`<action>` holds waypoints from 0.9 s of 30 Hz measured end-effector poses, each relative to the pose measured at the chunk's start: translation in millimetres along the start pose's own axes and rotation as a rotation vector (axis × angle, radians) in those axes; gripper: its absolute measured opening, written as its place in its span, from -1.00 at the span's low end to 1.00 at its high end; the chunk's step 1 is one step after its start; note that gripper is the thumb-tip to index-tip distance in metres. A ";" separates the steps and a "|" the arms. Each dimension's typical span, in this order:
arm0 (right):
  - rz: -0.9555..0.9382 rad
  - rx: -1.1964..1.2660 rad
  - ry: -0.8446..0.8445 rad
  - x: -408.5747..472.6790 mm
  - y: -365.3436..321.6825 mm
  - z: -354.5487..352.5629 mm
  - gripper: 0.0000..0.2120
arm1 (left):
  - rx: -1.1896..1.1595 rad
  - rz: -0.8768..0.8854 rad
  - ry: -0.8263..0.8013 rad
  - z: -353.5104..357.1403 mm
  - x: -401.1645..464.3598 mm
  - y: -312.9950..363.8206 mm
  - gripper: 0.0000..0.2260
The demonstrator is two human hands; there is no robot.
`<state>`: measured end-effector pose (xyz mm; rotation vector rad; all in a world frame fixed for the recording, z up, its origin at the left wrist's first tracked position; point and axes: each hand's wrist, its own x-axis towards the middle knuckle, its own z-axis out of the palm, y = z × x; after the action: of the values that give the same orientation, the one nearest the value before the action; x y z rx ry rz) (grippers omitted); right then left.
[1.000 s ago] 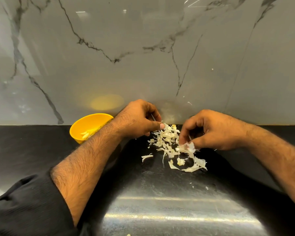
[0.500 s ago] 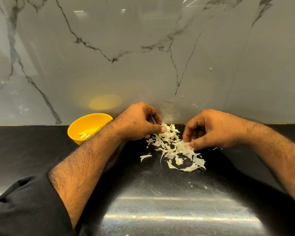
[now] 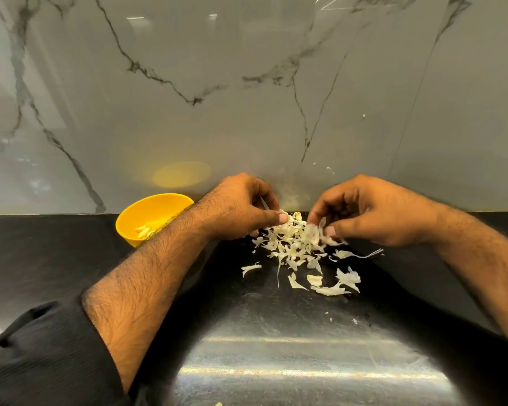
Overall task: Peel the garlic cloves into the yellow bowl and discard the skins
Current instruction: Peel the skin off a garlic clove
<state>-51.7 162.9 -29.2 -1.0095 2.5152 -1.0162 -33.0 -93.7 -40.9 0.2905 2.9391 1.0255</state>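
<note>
At frame centre, both hands have closed on the skins (image 3: 298, 244): right hand (image 3: 373, 215) now pinches a clump, left hand (image 3: 241, 210) grips some (discard stage). Cloves sit in bowl (image 3: 129, 221), centre left.

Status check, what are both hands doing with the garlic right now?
Left hand and right hand gathering garlic skins. Peeled cloves in yellow bowl. Nothing in the way.

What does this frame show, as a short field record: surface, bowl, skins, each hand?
surface: black counter against a marble wall
bowl: yellow, left of the hands, peeled cloves inside
skins: loose pile on the counter between the hands
left hand: curled, at the pile's left edge; what it holds is unclear
right hand: fingers curled into the pile, pinching skins
</note>
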 end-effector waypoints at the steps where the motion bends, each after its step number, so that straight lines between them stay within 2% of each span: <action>1: -0.002 -0.009 0.011 -1.2 -0.9 -3.4 -0.74 | 0.002 -0.001 0.005 -0.3 0.0 0.1 -0.78; 5: 0.039 -0.155 0.118 -0.4 -0.2 -3.9 -0.72 | 0.007 -0.007 0.015 -0.8 1.0 0.0 -0.89; 8: -0.007 -0.181 0.171 4.8 -0.9 8.8 -0.75 | -0.002 -0.008 0.045 -2.1 1.3 -0.8 -0.93; 11: -0.086 -0.353 0.065 14.3 -0.9 23.2 -0.65 | -0.020 -0.006 0.079 -4.1 1.2 -1.0 -0.92; 14: -0.107 -0.464 -0.004 15.4 -3.3 28.6 -0.76 | -0.020 -0.024 0.094 -5.7 0.2 -0.3 -0.93; 18: -0.090 -0.255 -0.014 6.1 -4.5 16.5 -0.87 | -0.015 -0.037 0.098 -8.7 -1.9 0.3 -0.93; 21: -0.110 -0.116 0.142 3.6 -3.2 11.3 -0.79 | 0.003 -0.048 0.089 -10.9 -3.2 1.8 -0.88; 24: -0.068 -0.079 0.152 4.8 -5.0 9.8 -0.83 | 0.012 -0.060 0.082 -13.2 -4.3 3.7 -0.83; 27: -0.010 -0.105 0.135 5.1 -2.2 2.6 -0.77 | 0.050 -0.070 0.082 -12.9 -5.9 6.2 -0.78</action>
<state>-53.1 157.0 -29.4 -1.0153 2.7002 -0.9963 -27.1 -98.0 -27.3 0.1488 3.0268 0.9792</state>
